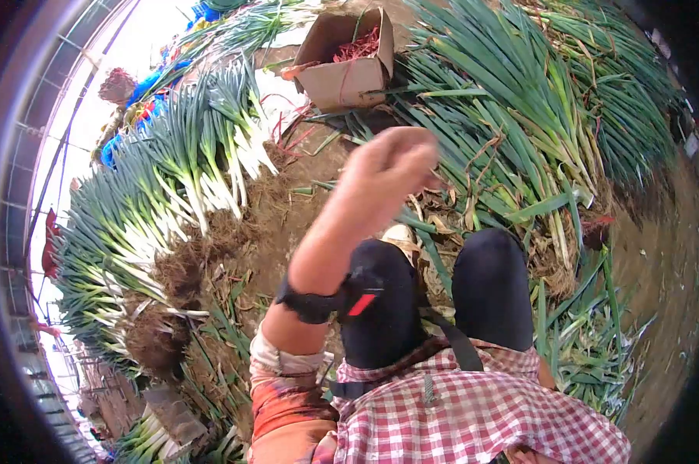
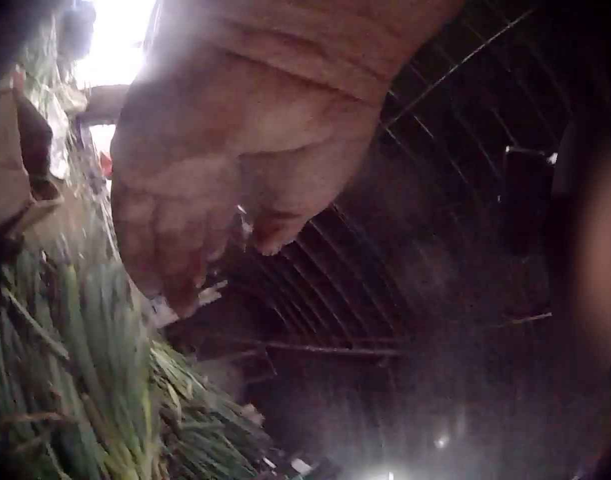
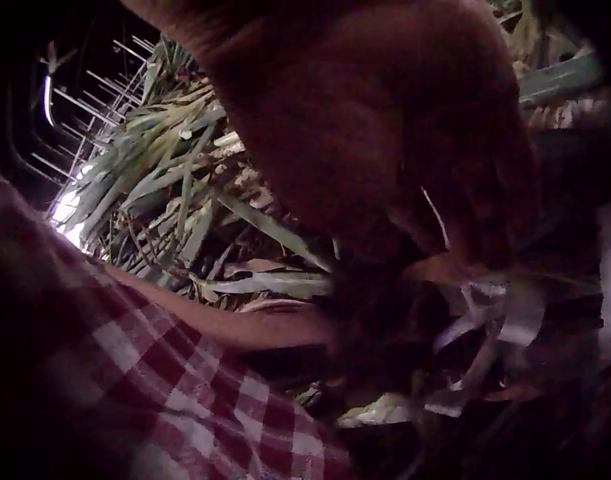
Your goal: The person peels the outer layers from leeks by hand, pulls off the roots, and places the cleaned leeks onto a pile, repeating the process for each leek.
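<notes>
The left hand (image 1: pixel 396 162) is raised in front of the knees in the head view, blurred, above the ground between the cardboard box and the leeks. In the left wrist view the same hand (image 2: pixel 221 190) has loosely bent fingers and nothing visible in them. Dimly lit, the right hand (image 3: pixel 386 130) hangs with lowered fingers over leaf scraps (image 3: pixel 386 408) in the right wrist view; its fingertips are in shadow, and no held object shows plainly. The head view does not show the right hand.
Leeks (image 1: pixel 202 155) with white stems and roots lie in a row at left. More green leeks (image 1: pixel 504 131) are heaped at right. The cardboard box (image 1: pixel 341 83) at the top holds red strands (image 1: pixel 361 46). Loose leaves (image 1: pixel 589 348) litter the ground beside the right knee.
</notes>
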{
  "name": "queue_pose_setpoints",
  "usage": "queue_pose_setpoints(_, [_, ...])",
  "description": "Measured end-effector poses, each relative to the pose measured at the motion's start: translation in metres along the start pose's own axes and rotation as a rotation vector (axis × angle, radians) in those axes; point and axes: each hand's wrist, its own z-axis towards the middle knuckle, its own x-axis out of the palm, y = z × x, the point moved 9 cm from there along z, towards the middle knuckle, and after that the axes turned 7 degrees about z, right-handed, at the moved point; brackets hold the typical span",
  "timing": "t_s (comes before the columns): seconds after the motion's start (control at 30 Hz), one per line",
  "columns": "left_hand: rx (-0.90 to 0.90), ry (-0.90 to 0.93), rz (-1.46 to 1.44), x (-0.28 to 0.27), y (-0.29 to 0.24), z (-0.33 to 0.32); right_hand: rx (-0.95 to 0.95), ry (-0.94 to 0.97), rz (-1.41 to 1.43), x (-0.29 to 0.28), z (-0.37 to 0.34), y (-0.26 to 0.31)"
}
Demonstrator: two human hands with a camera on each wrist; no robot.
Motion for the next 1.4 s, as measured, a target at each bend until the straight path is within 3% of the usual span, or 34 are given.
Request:
queue_pose_setpoints(0.13, [-0.178, -0.446, 0.007, -0.113, 0.050, -0.059, -0.022, 0.006, -0.019, -0.020, 0.011, -0.001])
queue_pose_setpoints(0.23, [-0.333, -0.724, 0.015, -0.193, 0.131, -0.126, -0.047, 0.011, -0.044, -0.036, 0.029, 0.012])
queue_pose_setpoints(0.3, [-0.407, -0.686, -0.008, -0.242, 0.228, -0.174, -0.068, 0.011, -0.060, -0.043, 0.047, 0.033])
queue_pose_setpoints(0.33, [-0.582, -0.790, 0.224, -0.251, 0.238, -0.198, -0.080, 0.010, -0.067, -0.045, 0.058, 0.047])
queue_pose_setpoints(0.37, [-0.645, -0.841, 0.115, -0.268, 0.290, -0.225, -0.091, 0.011, -0.073, -0.045, 0.070, 0.062])
queue_pose_setpoints(0.43, [-0.772, -0.930, 0.169, -0.298, 0.354, -0.269, -0.111, 0.019, -0.087, -0.042, 0.094, 0.094])
queue_pose_setpoints(0.6, [-1.032, -1.167, -0.002, -0.353, 0.442, -0.306, -0.148, 0.023, -0.112, -0.025, 0.153, 0.174])
queue_pose_setpoints(0.7, [-0.897, -1.296, -0.328, -0.384, 0.464, -0.290, -0.151, 0.028, -0.138, -0.019, 0.178, 0.212])
queue_pose_setpoints(0.93, [-0.809, -1.508, -0.389, -0.484, 0.489, -0.260, -0.133, 0.014, -0.170, -0.013, 0.206, 0.272])
queue_pose_setpoints(1.03, [-0.752, -1.583, -0.626, -0.513, 0.513, -0.256, -0.127, -0.004, -0.168, -0.010, 0.210, 0.293])
queue_pose_setpoints(1.13, [-0.391, -1.585, -1.022, -0.536, 0.531, -0.234, -0.116, -0.023, -0.173, -0.015, 0.206, 0.309])
queue_pose_setpoints(1.17, [-0.224, -1.510, -1.082, -0.543, 0.527, -0.226, -0.116, -0.033, -0.175, -0.018, 0.206, 0.314])
queue_pose_setpoints(1.27, [-0.166, -1.634, -1.278, -0.544, 0.509, -0.207, -0.124, -0.067, -0.179, -0.030, 0.205, 0.331])
queue_pose_setpoints(1.3, [-0.075, -1.558, -1.250, -0.553, 0.510, -0.203, -0.130, -0.075, -0.182, -0.037, 0.205, 0.338])
queue_pose_setpoints(1.33, [-0.073, -1.566, -1.255, -0.555, 0.515, -0.212, -0.138, -0.080, -0.186, -0.043, 0.207, 0.346])
queue_pose_setpoints(1.4, [-0.242, -1.493, -1.163, -0.555, 0.518, -0.222, -0.159, -0.092, -0.183, -0.052, 0.212, 0.361])
